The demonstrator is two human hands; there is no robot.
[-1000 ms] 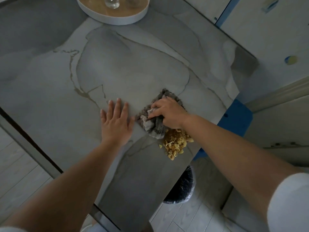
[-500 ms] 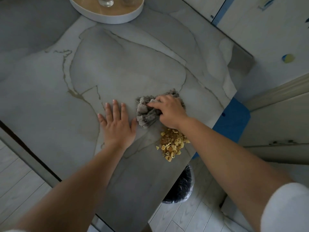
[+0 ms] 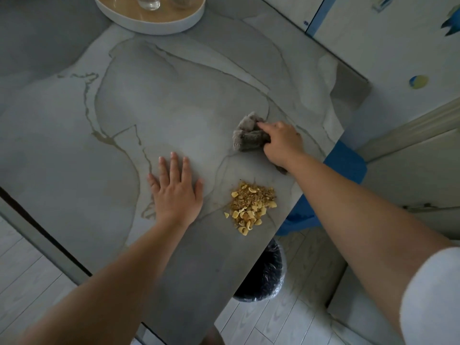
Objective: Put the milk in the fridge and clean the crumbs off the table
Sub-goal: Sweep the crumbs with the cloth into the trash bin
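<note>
One heap of crumbs (image 3: 252,207) lies on the table (image 3: 149,100): fine tan granules mixed with larger pale yellow curled flakes, in a rough oval.

Materials: the tabletop is smooth stone-look slab, grey-white with thin brown veins. The grey cloth (image 3: 249,136) is nubbly and bunched into a lump. Beyond both hands stands a round white-rimmed tray (image 3: 154,28) with a wood-tone base, carrying a clear glass vessel (image 3: 148,1).

Surroundings: the floor (image 3: 32,270) is pale wood-grain plank. Below the table edge, under the right forearm, sits a round bin (image 3: 263,275) with a dark liner. A blue object (image 3: 346,160) shows just right of the right wrist, past the table edge. White panels (image 3: 373,46) with small coloured stickers fill the far right.

Hands: the left hand (image 3: 176,195) rests flat on the table, palm down, fingers straight and slightly spread, holding nothing. The right hand (image 3: 282,144) has its fingers curled round the cloth and holds it against the tabletop.

Position: the crumbs lie just right of the left hand, apart from it, and nearer the person than the right hand and cloth, close to the table's right edge.
</note>
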